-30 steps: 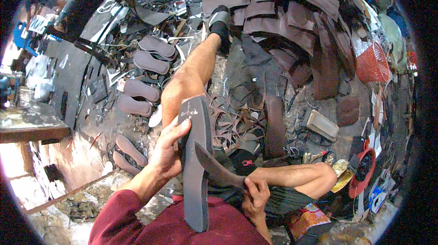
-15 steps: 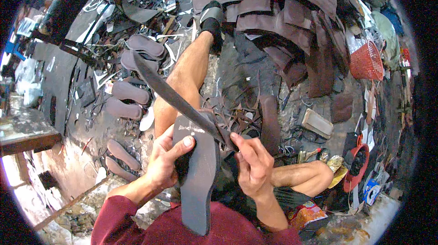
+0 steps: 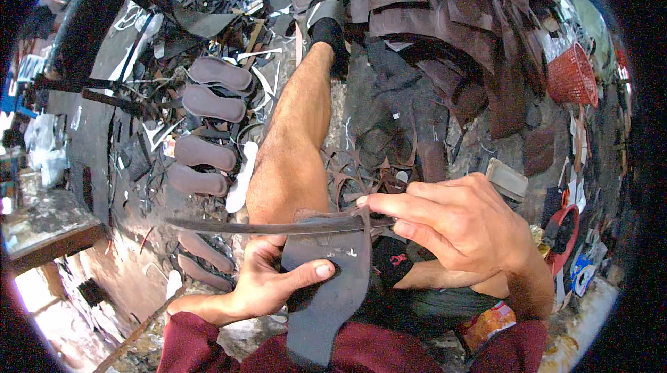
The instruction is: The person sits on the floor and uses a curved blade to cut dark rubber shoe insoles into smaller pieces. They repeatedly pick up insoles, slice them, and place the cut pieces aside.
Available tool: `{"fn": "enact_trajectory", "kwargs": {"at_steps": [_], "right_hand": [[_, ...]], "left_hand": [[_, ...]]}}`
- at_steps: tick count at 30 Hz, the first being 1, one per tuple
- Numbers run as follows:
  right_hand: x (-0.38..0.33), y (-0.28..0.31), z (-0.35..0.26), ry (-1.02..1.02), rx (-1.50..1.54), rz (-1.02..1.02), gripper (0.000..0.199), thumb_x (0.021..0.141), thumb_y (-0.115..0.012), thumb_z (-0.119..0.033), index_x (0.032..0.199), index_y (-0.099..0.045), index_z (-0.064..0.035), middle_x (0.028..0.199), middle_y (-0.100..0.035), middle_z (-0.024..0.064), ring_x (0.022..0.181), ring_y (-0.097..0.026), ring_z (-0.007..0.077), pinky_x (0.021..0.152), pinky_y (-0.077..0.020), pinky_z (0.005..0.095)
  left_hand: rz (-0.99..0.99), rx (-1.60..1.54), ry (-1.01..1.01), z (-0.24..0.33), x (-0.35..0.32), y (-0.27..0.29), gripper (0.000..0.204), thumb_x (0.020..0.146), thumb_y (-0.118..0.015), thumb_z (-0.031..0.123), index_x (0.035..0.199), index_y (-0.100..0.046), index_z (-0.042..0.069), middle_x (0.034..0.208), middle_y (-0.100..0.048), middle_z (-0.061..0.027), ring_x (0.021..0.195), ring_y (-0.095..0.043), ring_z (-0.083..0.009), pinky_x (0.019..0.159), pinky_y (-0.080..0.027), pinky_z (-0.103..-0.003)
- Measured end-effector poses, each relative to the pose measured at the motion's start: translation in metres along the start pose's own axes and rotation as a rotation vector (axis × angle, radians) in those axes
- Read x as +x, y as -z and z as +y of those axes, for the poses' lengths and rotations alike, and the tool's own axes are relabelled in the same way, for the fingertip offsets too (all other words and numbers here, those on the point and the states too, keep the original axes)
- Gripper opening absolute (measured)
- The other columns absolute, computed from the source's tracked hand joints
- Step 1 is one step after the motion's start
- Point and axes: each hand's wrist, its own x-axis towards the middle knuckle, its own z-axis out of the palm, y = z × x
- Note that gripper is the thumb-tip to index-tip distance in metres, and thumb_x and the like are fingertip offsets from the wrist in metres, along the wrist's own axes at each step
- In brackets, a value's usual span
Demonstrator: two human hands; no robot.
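Observation:
My left hand (image 3: 281, 276) grips a grey shoe sole (image 3: 326, 296) by its left edge, thumb laid on top. The sole lies slanted above my lap, its lower end close to my maroon top. Across its upper end runs a long, dark, tapered strip (image 3: 236, 227), its pointed end reaching left past my knee. Whether it is a blade or a piece of sole material I cannot tell. My right hand (image 3: 465, 227) pinches the strip's right end near the sole's upper right corner, index finger extended along it. Its other fingers are curled, and what lies beneath them is hidden.
Several brown soles (image 3: 215, 102) lie on the floor at left. A large pile of dark brown sheets (image 3: 438, 26) covers the far right, near a red basket (image 3: 572, 76). A wooden bench (image 3: 55, 234) stands left. My outstretched leg (image 3: 295, 137) crosses the middle, among scraps.
The strip has swung from slanting up and away to lying nearly level across the sole. My right hand has moved right and turned. The sole has shifted slightly right, toward my lap.

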Motion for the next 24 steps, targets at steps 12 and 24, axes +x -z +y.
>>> {"fn": "enact_trajectory", "kwargs": {"at_steps": [12,24], "right_hand": [[-0.073,-0.025,-0.009,-0.124,0.489,0.389,0.036,0.099,-0.046,-0.018,0.131,-0.055,-0.0017,0.099,-0.065,0.0104,0.087,-0.064,0.0238,0.078,-0.0501,0.0343],[-0.17,-0.174,-0.028,-0.306,0.142,1.102,0.039,0.095,-0.051,-0.011,0.131,-0.056,0.0042,0.082,-0.061,0.0172,0.067,-0.06,0.0321,0.066,-0.0498,0.04]], "left_hand": [[-0.32,-0.409,-0.279,-0.048,0.007,0.011,0.071,0.09,-0.061,0.03,0.149,-0.032,0.002,0.126,-0.059,-0.0158,0.122,-0.055,-0.0287,0.107,-0.041,-0.04],[0.087,-0.614,-0.233,-0.014,0.02,-0.136,0.059,0.086,-0.072,0.011,0.135,-0.039,0.007,0.123,-0.056,-0.0089,0.11,-0.061,-0.0235,0.095,-0.053,-0.042]]}}
